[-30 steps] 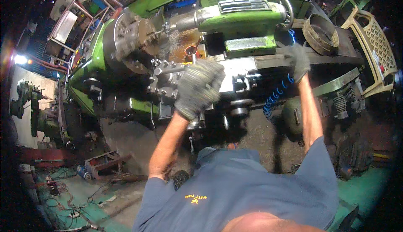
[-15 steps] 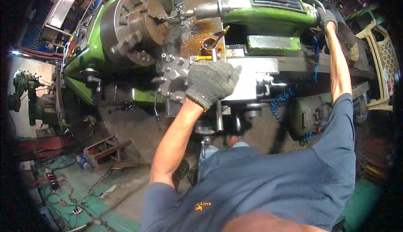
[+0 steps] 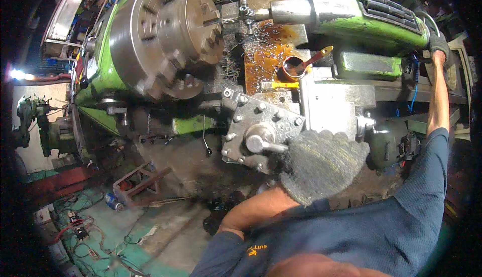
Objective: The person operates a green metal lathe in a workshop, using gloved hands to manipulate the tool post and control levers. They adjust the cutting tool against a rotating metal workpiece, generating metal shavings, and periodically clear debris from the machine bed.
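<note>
My gloved left hand (image 3: 324, 164) is closed over the end of the lever (image 3: 271, 145) on top of the square, bolted tool post (image 3: 236, 119). Its fingertips are hidden under the glove. At the far right, my gloved right hand (image 3: 438, 45) is wrapped round the rim of the tailstock handwheel (image 3: 430, 22), and that arm is stretched out. The green tailstock (image 3: 339, 18) carries a steel quill (image 3: 291, 12) pointing at the lathe chuck (image 3: 145, 36). The chuck is blurred as if spinning.
Behind the tool post lies an oily brown plate (image 3: 263, 58) strewn with chips. On it are a red cup (image 3: 292, 71) with a brush (image 3: 316, 55) and a yellow-handled brush (image 3: 281, 85). A metal frame (image 3: 138, 181) and cables (image 3: 83, 232) lie on the floor at left.
My left hand has swung right and closer to me, and the tool post now sits at a different angle. My right hand stays on the handwheel. The whole view has shifted.
</note>
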The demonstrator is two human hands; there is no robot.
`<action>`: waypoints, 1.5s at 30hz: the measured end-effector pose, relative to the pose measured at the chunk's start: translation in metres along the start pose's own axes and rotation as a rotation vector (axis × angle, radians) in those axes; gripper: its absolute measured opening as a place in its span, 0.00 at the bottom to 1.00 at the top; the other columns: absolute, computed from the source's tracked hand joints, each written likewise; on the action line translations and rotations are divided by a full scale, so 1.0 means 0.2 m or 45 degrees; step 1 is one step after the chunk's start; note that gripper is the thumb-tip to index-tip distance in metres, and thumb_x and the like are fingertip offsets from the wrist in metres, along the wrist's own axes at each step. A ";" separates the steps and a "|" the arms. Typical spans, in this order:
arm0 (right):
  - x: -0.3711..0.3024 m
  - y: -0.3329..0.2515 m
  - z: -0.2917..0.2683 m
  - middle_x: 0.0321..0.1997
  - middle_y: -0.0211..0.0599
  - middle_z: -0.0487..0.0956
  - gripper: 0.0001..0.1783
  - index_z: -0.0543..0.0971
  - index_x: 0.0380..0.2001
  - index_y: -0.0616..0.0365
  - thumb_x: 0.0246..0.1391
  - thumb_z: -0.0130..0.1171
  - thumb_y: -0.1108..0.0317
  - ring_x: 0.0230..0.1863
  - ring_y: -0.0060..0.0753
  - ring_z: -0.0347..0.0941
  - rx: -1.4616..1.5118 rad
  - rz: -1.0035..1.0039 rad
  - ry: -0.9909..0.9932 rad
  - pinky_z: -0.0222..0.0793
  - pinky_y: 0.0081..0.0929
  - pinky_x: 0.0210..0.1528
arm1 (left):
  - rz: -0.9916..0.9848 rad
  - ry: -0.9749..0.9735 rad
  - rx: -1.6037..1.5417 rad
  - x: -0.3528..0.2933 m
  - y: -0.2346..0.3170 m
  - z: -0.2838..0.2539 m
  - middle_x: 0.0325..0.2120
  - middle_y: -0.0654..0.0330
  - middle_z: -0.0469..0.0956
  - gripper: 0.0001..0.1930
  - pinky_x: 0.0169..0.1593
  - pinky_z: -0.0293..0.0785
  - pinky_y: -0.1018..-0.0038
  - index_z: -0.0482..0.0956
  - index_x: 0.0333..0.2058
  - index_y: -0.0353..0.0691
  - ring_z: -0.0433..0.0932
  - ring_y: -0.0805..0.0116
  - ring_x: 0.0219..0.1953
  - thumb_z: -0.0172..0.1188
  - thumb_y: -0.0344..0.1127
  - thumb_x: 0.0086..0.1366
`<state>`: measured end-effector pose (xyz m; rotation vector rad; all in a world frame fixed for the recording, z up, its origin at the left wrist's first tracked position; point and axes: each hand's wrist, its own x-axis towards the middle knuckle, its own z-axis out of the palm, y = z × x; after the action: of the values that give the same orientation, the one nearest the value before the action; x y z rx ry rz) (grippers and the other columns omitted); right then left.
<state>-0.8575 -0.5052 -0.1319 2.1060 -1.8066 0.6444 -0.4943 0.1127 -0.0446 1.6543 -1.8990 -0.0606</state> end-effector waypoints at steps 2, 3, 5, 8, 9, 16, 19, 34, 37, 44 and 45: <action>-0.01 -0.04 0.00 0.45 0.62 0.81 0.30 0.81 0.48 0.58 0.63 0.49 0.42 0.51 0.65 0.76 0.121 0.020 -0.057 0.69 0.50 0.50 | -0.039 -0.043 0.010 0.01 0.01 -0.01 0.22 0.61 0.76 0.06 0.24 0.69 0.58 0.83 0.33 0.52 0.78 0.60 0.23 0.60 0.40 0.57; 0.00 -0.12 0.00 0.46 0.61 0.81 0.31 0.81 0.49 0.58 0.61 0.50 0.40 0.52 0.63 0.76 0.153 0.136 -0.180 0.69 0.50 0.51 | -0.086 -0.070 0.008 0.01 0.02 0.00 0.22 0.61 0.76 0.06 0.24 0.69 0.58 0.83 0.33 0.53 0.78 0.61 0.24 0.60 0.39 0.57; 0.01 -0.18 -0.05 0.49 0.60 0.81 0.34 0.81 0.51 0.57 0.58 0.52 0.38 0.53 0.61 0.77 0.178 0.180 -0.230 0.69 0.48 0.53 | -0.105 -0.128 -0.037 0.03 0.01 -0.04 0.22 0.61 0.76 0.06 0.24 0.69 0.59 0.82 0.33 0.53 0.78 0.61 0.23 0.60 0.40 0.56; 0.00 -0.10 -0.03 0.51 0.59 0.81 0.36 0.79 0.54 0.56 0.56 0.50 0.37 0.56 0.63 0.75 0.152 0.134 -0.207 0.68 0.49 0.55 | -0.068 -0.258 -0.071 0.02 0.01 -0.02 0.24 0.60 0.77 0.09 0.26 0.70 0.58 0.83 0.36 0.51 0.78 0.60 0.25 0.60 0.40 0.56; 0.00 -0.07 0.01 0.53 0.60 0.79 0.35 0.79 0.53 0.55 0.57 0.49 0.38 0.57 0.64 0.74 0.209 0.087 -0.028 0.68 0.50 0.55 | -0.053 -0.292 -0.068 0.00 0.00 -0.01 0.25 0.59 0.77 0.11 0.26 0.70 0.57 0.83 0.38 0.51 0.78 0.59 0.26 0.60 0.41 0.56; 0.05 0.32 0.23 0.54 0.55 0.81 0.21 0.85 0.46 0.59 0.60 0.49 0.59 0.55 0.59 0.78 -0.607 -0.183 -0.013 0.74 0.49 0.56 | 0.112 -0.281 -0.421 -0.17 -0.11 0.05 0.36 0.54 0.76 0.26 0.34 0.71 0.52 0.79 0.56 0.47 0.77 0.54 0.36 0.60 0.41 0.57; -0.01 0.20 0.32 0.52 0.54 0.83 0.19 0.86 0.43 0.60 0.59 0.50 0.63 0.54 0.57 0.80 -0.606 -0.098 -0.298 0.76 0.49 0.54 | 0.010 -0.396 -0.391 -0.09 -0.07 0.06 0.35 0.54 0.76 0.25 0.33 0.70 0.51 0.79 0.56 0.49 0.77 0.54 0.35 0.59 0.41 0.58; -0.03 -0.13 0.01 0.53 0.60 0.79 0.36 0.80 0.53 0.54 0.57 0.48 0.35 0.57 0.66 0.73 0.029 0.066 -0.013 0.67 0.52 0.56 | -0.029 -0.586 -0.351 -0.09 -0.04 -0.02 0.30 0.54 0.79 0.18 0.37 0.72 0.53 0.82 0.49 0.48 0.79 0.53 0.33 0.58 0.38 0.59; -0.01 -0.21 -0.05 0.55 0.60 0.78 0.34 0.80 0.53 0.54 0.58 0.47 0.38 0.58 0.66 0.73 -0.041 0.119 -0.089 0.68 0.52 0.56 | -0.028 -0.528 -0.335 -0.07 -0.04 -0.02 0.29 0.54 0.78 0.18 0.36 0.71 0.53 0.83 0.48 0.47 0.79 0.53 0.33 0.59 0.38 0.57; 0.06 0.06 -0.02 0.55 0.54 0.79 0.32 0.77 0.56 0.58 0.62 0.47 0.43 0.57 0.54 0.75 0.275 0.188 -0.245 0.70 0.44 0.57 | -0.115 -0.440 -0.127 -0.13 -0.04 0.00 0.27 0.54 0.77 0.13 0.35 0.70 0.53 0.82 0.41 0.46 0.78 0.53 0.31 0.61 0.42 0.58; 0.06 0.06 0.05 0.56 0.51 0.79 0.30 0.75 0.58 0.58 0.64 0.47 0.47 0.56 0.51 0.75 0.486 0.109 -0.241 0.70 0.42 0.56 | -0.180 -0.406 -0.058 -0.15 -0.02 0.01 0.27 0.54 0.77 0.13 0.34 0.70 0.53 0.82 0.40 0.46 0.77 0.53 0.31 0.61 0.43 0.58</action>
<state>-0.8664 -0.5215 -0.1348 2.4126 -2.0151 0.9008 -0.4899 0.1387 -0.0600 1.8312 -1.9862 -0.4457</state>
